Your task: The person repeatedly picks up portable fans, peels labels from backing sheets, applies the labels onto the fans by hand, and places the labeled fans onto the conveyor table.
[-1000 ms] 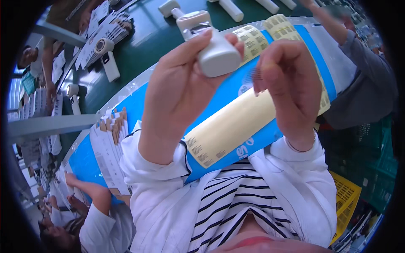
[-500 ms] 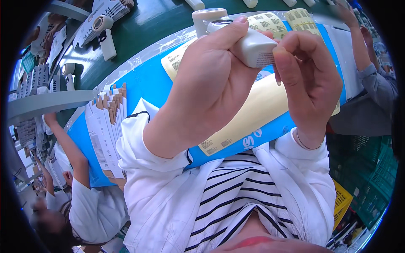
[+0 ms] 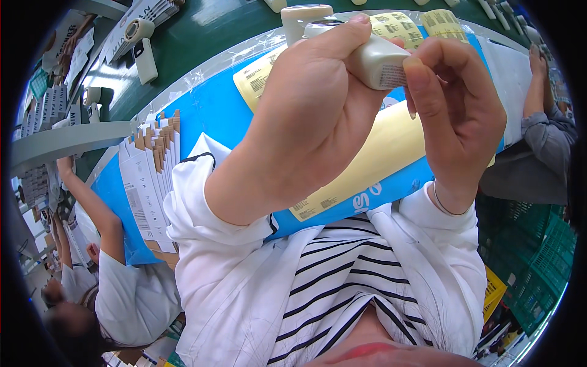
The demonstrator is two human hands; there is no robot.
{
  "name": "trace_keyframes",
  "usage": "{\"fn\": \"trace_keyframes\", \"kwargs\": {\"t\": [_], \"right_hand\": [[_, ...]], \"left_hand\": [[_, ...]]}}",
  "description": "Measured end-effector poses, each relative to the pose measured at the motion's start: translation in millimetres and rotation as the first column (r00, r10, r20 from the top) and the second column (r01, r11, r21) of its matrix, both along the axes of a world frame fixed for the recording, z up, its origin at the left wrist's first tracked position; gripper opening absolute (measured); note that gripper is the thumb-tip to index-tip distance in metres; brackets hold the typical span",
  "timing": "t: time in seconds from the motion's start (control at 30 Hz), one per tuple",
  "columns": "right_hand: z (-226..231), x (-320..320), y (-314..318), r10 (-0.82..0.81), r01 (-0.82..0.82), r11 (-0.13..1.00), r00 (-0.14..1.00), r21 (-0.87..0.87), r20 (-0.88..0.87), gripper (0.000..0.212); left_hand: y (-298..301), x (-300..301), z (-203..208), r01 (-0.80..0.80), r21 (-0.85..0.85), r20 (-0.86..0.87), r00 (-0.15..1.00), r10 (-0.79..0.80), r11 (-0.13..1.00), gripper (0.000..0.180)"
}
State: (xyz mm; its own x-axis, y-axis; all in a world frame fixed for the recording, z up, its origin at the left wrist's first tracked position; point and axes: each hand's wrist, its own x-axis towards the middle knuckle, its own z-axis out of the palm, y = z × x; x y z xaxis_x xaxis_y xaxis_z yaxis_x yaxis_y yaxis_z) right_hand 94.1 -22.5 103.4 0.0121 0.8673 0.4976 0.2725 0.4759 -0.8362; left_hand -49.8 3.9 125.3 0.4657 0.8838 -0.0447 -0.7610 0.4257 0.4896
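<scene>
My left hand is wrapped round a white handheld fan, with the thumb along its upper side. The fan's rounded end faces right and carries a small printed label. At that end my right hand is closed, thumb and forefinger pinched at the label's right edge. Its other fingers are curled and partly hidden. Below both hands lies a cream label sheet, mostly bare, with a few printed labels left at its lower corner.
Printed label strips curl beyond my hands on the blue mat. Folded white cartons stand at the left. More white fans lie on the green table. Co-workers' arms are at both sides; green crates stand at the right.
Both hands and the fan have shifted slightly right and up. The label now lies flatter on the fan's end, with my right thumb at its edge.
</scene>
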Motion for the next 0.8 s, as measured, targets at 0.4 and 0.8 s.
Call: {"fn": "trace_keyframes", "kwargs": {"t": [0.4, 0.8], "right_hand": [[-20.5, 6.5, 32.1, -0.370, 0.309, 0.917, 0.895, 0.252, 0.250, 0.043], [-47.2, 30.0, 11.4, -0.326, 0.297, 0.935, 0.935, 0.192, 0.138, 0.040]], "left_hand": [[45.5, -12.8, -16.7, 0.077, -0.196, 0.118, 0.992, -0.055, 0.978, 0.031], [219.0, -136.5, -156.8, -0.010, 0.496, -0.497, -0.823, 0.275, 0.868, 0.059]]}}
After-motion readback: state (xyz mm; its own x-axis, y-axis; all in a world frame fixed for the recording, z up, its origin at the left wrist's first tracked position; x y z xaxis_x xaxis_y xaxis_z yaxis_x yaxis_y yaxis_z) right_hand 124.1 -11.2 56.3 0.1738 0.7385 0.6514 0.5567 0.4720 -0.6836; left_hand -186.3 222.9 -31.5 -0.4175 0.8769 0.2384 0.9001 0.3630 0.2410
